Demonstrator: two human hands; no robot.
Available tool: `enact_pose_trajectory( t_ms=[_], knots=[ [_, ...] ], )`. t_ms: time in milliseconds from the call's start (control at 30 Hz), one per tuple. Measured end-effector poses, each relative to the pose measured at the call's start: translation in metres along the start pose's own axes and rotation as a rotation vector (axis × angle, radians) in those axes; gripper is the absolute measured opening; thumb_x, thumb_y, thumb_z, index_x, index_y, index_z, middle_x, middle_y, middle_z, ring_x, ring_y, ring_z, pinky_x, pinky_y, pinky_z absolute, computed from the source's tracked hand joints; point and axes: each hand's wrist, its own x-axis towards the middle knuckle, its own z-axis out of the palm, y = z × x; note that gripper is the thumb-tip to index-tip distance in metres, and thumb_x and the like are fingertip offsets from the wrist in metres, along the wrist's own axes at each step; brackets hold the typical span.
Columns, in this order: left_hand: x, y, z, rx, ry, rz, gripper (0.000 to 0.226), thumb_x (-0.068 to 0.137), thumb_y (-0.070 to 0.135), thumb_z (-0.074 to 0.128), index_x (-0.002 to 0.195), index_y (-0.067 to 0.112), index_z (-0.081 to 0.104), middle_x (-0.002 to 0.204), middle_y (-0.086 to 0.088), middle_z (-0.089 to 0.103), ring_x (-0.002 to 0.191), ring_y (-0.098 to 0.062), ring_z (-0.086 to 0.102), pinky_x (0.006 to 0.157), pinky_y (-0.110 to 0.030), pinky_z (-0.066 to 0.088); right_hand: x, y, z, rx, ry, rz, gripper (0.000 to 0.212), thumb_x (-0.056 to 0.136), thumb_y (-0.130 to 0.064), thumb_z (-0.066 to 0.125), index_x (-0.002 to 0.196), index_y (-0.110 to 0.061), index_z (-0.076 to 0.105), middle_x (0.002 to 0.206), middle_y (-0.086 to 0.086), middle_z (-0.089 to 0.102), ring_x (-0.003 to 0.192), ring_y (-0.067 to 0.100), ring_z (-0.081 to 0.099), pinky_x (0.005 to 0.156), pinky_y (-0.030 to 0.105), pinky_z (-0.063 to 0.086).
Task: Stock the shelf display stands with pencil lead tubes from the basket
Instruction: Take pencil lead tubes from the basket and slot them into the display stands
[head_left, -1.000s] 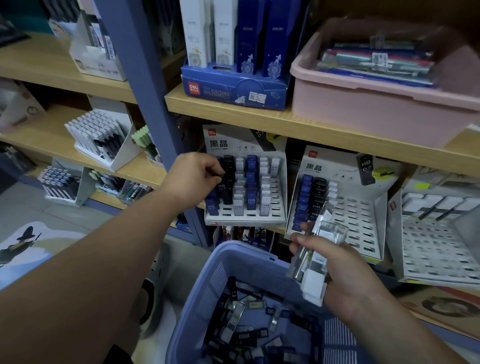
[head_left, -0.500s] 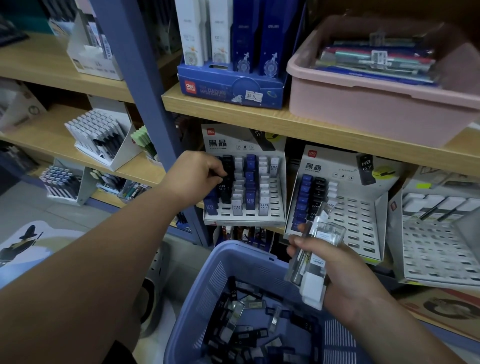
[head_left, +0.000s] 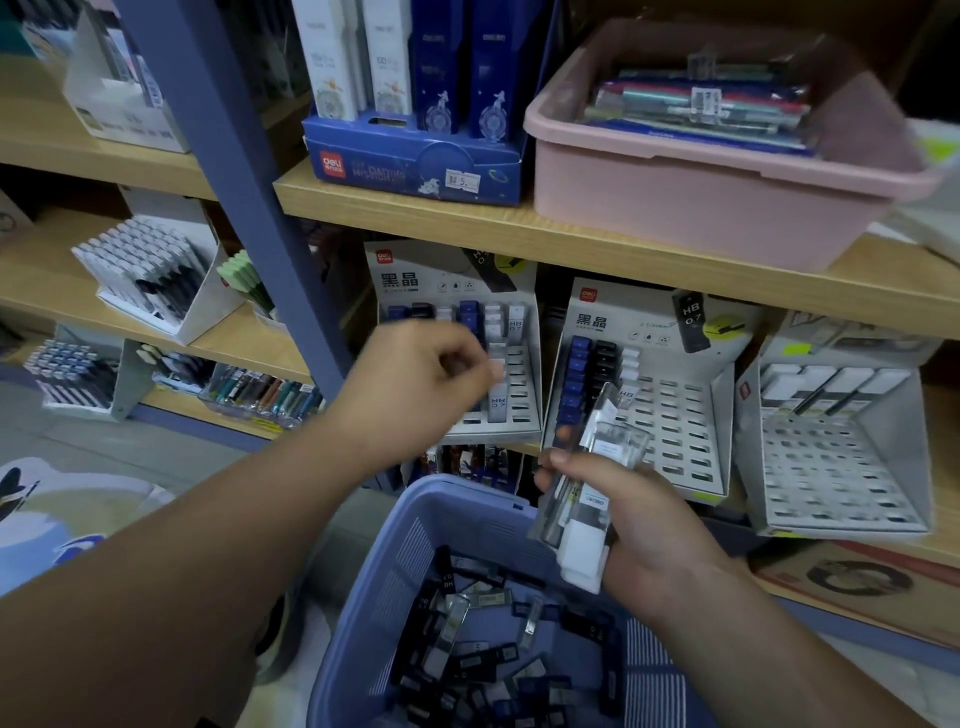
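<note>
My left hand (head_left: 421, 384) hovers, blurred, in front of the left display stand (head_left: 514, 291), fingers curled with nothing visible in them. That stand holds blue, black and white pencil lead tubes in its left and middle columns. My right hand (head_left: 639, 525) grips a bundle of clear and white lead tubes (head_left: 587, 499) above the blue basket (head_left: 415, 519). Many dark loose tubes (head_left: 467, 649) lie in the basket. The middle stand (head_left: 675, 415) has only its left columns filled. The right stand (head_left: 831, 467) holds white boxes along its top row, with open slots below.
A blue shelf post (head_left: 234, 182) rises left of the stands. On the wooden shelf above sit a blue Deli box (head_left: 415, 166) and a pink tub (head_left: 701, 208) of pens. Pen displays fill the shelves at left (head_left: 150, 275).
My left hand has pulled back from the left stand's leftmost columns and shifted right. The right hand still grips the same bundle, barely moved.
</note>
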Motion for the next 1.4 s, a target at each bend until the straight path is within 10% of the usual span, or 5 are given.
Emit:
enact_pose_trajectory(
  t_ms=[200,667,1400],
  knots=[
    [-0.039,0.024,0.029,-0.315,-0.426,-0.308,0.024,0.081,0.032,0.081,0.096,0.025,0.063,0.078,-0.006,0.074,0.074,-0.032,0.069,0.073,-0.051,0.058,-0.003,-0.001,0.001,0.077,-0.044,-0.004,0.027,0.085,-0.005,0.071,0.111,-0.008,0.07,0.102,0.021,0.075,0.076,0.029,0.072,0.058,0.038,0.06],
    [-0.043,0.028,0.041,-0.6,-0.455,-0.519,0.04,0.083,-0.011,0.067,0.116,0.012,0.064,0.079,-0.005,0.069,0.062,-0.016,0.068,0.061,-0.027,0.055,-0.003,-0.006,-0.008,0.106,-0.029,-0.005,0.009,0.085,0.001,0.068,0.089,-0.007,0.072,0.091,0.019,0.075,0.072,0.028,0.074,0.055,0.038,0.058],
    [-0.028,0.001,0.014,-0.697,-0.397,-0.616,0.031,0.091,-0.008,0.051,0.098,0.007,0.077,0.063,-0.003,0.061,0.056,-0.013,0.048,0.057,-0.026,0.042,0.006,-0.012,-0.013,0.029,0.107,-0.049,0.023,0.082,0.0,0.074,0.104,-0.009,0.071,0.089,0.011,0.077,0.062,0.021,0.07,0.054,0.035,0.059]
  ],
)
